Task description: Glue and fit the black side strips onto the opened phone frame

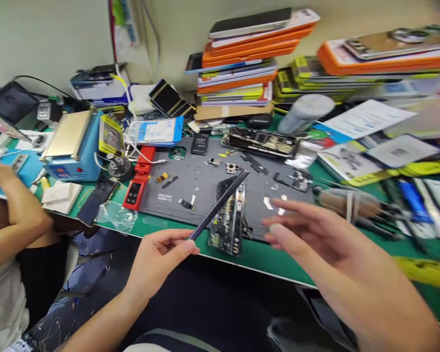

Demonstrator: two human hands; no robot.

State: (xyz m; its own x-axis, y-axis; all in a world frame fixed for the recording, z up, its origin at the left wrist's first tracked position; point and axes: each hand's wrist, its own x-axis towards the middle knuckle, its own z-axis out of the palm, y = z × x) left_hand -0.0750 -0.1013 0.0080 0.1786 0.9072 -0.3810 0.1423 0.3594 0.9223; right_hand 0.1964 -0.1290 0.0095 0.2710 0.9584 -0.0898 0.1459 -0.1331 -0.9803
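Note:
My left hand (166, 256) pinches one end of a thin dark flat panel (218, 205), seen nearly edge-on and slanting up to the right. Partly behind that panel, an opened phone body (227, 220) with bare inner parts reaches over the front edge of the grey mat (168, 208). My right hand (308, 244) is in the air to the right of the phone body, its fingers apart and holding nothing. Small metal pieces (267, 202) lie on the mat beyond its fingertips. A camera module (231, 168) rests near the panel's far end.
A red device (137, 183) and a blue machine (73, 146) stand at left. Another opened phone (262, 142) lies behind the mat. Stacked boxes (242, 73) rise at the back. Tools (363, 210) lie at right. Another person's arm (18, 210) is at far left.

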